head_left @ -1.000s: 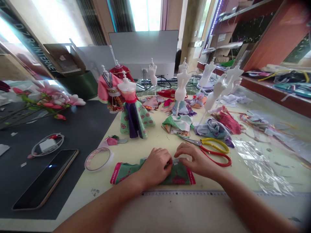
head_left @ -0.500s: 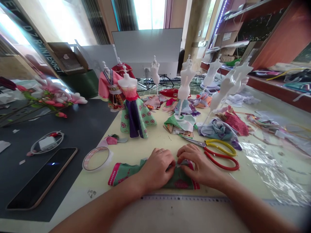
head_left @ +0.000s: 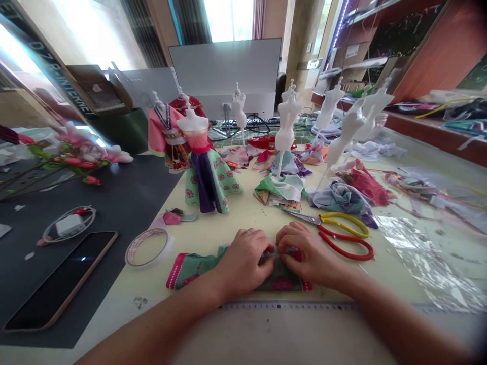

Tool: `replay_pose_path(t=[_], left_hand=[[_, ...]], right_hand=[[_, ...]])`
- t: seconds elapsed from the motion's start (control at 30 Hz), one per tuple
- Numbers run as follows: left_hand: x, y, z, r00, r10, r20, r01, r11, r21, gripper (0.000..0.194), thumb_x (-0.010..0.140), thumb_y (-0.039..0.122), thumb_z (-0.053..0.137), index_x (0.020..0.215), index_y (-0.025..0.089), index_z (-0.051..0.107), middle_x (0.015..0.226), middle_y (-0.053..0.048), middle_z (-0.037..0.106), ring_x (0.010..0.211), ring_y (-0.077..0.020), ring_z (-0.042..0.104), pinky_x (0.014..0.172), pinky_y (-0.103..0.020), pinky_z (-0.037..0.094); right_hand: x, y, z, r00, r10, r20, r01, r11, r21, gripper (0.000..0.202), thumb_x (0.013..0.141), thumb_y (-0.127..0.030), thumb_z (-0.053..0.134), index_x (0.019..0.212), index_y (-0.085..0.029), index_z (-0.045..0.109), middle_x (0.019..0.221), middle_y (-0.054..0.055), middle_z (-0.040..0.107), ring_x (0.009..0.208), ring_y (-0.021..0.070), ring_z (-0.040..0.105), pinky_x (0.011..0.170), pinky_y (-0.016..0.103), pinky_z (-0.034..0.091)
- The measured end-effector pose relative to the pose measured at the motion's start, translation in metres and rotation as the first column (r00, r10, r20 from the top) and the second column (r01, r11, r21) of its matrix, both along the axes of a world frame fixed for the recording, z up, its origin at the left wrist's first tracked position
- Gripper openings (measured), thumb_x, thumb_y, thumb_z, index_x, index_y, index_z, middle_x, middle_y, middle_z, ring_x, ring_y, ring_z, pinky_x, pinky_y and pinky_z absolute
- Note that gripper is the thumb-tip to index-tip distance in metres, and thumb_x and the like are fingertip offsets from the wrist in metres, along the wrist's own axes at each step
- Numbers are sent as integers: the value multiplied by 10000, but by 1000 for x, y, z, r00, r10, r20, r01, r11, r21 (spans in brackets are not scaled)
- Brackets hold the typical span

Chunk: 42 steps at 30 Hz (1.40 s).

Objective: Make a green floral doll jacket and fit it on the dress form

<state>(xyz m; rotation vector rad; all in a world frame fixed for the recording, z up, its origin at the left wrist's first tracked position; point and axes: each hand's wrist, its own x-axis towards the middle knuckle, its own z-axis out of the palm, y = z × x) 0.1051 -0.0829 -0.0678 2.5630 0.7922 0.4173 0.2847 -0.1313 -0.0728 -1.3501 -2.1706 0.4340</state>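
A strip of green fabric [head_left: 203, 264] with pink patterned ends lies flat across the table in front of me. My left hand [head_left: 249, 258] rests over its middle, fingers curled and pinching the cloth near the upper edge. Close beside it, my right hand [head_left: 300, 251] pinches the same fabric toward its right end, the fingertips of both hands nearly meeting. Whatever small part lies between the fingertips is mostly hidden. Just beyond my right hand are scissors [head_left: 342, 235] with one yellow and one red handle. A ruler [head_left: 289, 305] runs along below the fabric.
A tape roll [head_left: 147, 247] lies left of the fabric, and a phone [head_left: 63, 279] rests on the dark mat. Behind stand a dressed doll form [head_left: 207, 172] and several bare white forms [head_left: 288, 124]. Cloth scraps [head_left: 338, 195] and clear plastic film [head_left: 426, 258] lie to the right.
The whole view has shifted slightly. My fingertips have drawn a little closer together on the fabric, and both hands keep their pinch; the fabric stays in place on the table.
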Motion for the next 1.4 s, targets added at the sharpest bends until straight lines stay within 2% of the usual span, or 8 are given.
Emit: replay_pose_path(t=[0.1,0.4,1.17,1.27,1.4], left_hand=[[2,-1,-1,1000,15,13,-15,1000,-14,33,783,208,556,786,175,562,820,-12,585,817,-172,509,778,-335,365],[3,-1,-2,995,50,82,-45,997,-55,76,774,127,530,714,170,548,749,9,567,772,-145,506,756,-305,368],[3,-1,-3,995,54,85,-48,996,-73,86,769,125,516,703,175,538,733,10,568,749,-143,509,762,-313,375],[3,-1,-2,992,60,112,-55,997,-48,50,762,130,528,748,176,540,768,2,575,767,-149,506,757,-312,374],[3,-7,3,986,39,160,-53,995,85,32,780,162,529,770,178,555,788,-12,579,783,-161,491,763,-325,355]], right_hand=[[-1,1,-1,1000,8,-17,-8,1000,4,174,666,-12,515,697,-182,536,795,21,587,789,170,508,822,353,393],[0,0,-2,997,6,-71,-8,1000,-25,181,676,-5,528,709,-181,554,797,11,596,792,160,516,822,335,393],[4,0,1,996,-15,-85,7,996,-91,183,674,-12,528,715,-185,572,776,-2,610,775,153,521,793,308,400],[4,0,0,996,-35,-86,26,993,-113,161,686,-27,529,700,-183,570,753,-2,608,749,151,520,763,301,406],[5,0,-2,995,-56,-87,45,991,-124,144,702,-49,530,699,-182,582,730,-1,606,726,150,521,760,304,407]])
